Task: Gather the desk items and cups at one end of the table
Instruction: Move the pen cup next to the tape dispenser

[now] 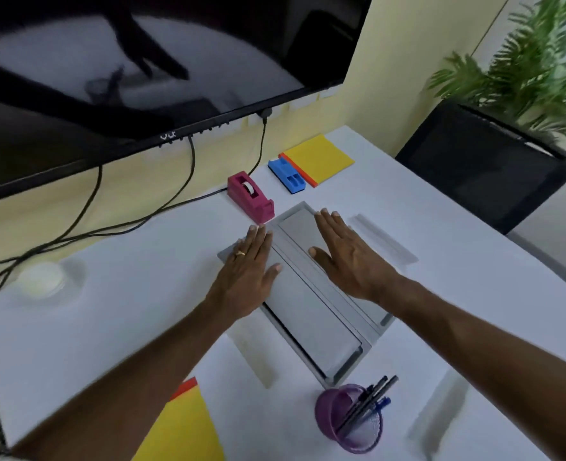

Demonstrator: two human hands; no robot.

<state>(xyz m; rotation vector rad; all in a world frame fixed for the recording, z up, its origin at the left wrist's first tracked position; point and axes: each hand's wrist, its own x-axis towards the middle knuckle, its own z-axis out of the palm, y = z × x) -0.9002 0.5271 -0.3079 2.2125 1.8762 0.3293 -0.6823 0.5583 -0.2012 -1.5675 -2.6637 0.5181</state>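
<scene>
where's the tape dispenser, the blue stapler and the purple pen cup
tape dispenser [250,198]: head view, on the top of its pink body beside the roll
blue stapler [286,175]: head view, on the middle of its top face
purple pen cup [350,419]: head view, on its mesh wall below the pens

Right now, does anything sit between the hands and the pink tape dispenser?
Nothing visible does. The left hand and right hand lie flat on the grey table panel; the tape dispenser stands just beyond the left fingertips, with only bare surface between them.
</scene>
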